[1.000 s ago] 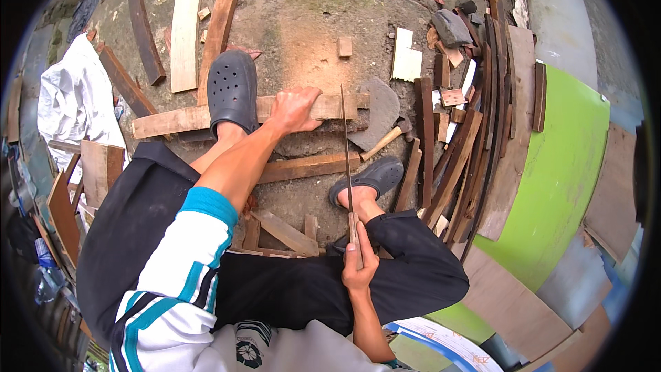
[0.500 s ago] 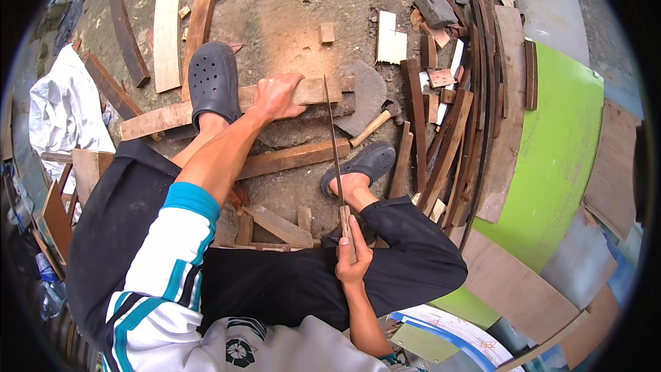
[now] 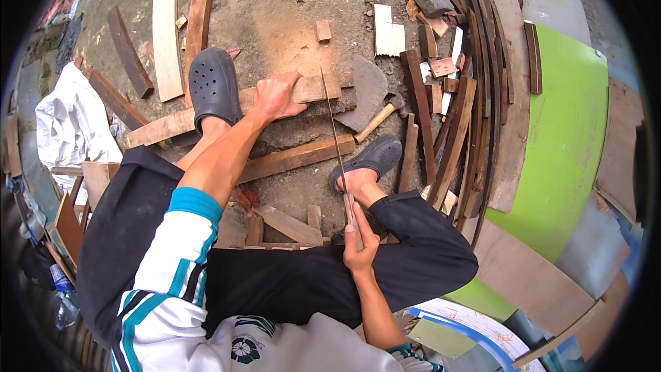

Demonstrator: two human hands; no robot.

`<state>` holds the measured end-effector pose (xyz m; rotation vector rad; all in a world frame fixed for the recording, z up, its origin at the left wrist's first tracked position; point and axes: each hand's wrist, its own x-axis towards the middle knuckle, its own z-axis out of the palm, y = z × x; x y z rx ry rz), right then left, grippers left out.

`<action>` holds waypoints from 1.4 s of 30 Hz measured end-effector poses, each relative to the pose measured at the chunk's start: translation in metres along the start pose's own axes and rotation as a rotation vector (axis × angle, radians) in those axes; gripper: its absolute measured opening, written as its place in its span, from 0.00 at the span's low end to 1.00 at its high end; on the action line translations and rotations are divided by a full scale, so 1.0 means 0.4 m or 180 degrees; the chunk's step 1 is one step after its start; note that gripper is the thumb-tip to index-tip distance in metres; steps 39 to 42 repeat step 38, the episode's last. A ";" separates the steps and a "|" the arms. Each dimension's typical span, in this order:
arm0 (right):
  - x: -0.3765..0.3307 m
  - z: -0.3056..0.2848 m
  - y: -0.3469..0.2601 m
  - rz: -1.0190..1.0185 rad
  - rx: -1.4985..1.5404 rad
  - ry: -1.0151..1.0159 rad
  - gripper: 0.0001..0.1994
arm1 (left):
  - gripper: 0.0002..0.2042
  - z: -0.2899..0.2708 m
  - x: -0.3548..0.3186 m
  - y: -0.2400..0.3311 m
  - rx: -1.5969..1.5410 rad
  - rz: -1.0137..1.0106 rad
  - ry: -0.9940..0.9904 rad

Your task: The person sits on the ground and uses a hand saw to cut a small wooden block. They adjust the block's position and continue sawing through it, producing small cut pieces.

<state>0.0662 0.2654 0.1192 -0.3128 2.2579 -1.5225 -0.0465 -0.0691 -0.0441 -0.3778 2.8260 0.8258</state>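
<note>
A hand saw (image 3: 335, 131) stands with its thin blade across a light wooden strip (image 3: 160, 128), near the strip's right end. Its wooden handle is gripped by my right hand (image 3: 361, 248), held low above my bent right leg. My left hand (image 3: 277, 95) presses on the strip just left of the blade, fingers curled over it. My left foot, in a dark clog (image 3: 213, 86), rests on the same strip. Under the strip's right end lies another wood piece (image 3: 320, 109), partly hidden.
Pale sawdust (image 3: 292, 45) and a small wood block (image 3: 323, 30) lie beyond the strip. A hammer (image 3: 375, 122) is right of the blade, by my right clog (image 3: 372, 160). Stacked dark strips (image 3: 475, 96) and a green panel (image 3: 561, 145) fill the right side.
The saw and my right hand have moved a little forward, away from me. My left hand keeps its place on the strip. The whole view has turned slightly.
</note>
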 end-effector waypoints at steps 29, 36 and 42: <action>0.017 0.005 -0.004 0.0200 0.0069 0.0017 0.22 | 0.31 0.010 -0.012 -0.004 0.0023 -0.0058 -0.0037; 0.366 0.179 0.100 -0.0095 0.0811 0.0227 0.25 | 0.35 0.000 0.000 0.014 -0.0017 -0.0023 -0.0020; 0.322 0.198 0.084 -0.0134 0.1060 0.0216 0.25 | 0.34 -0.008 -0.007 0.010 0.0057 -0.0082 -0.0193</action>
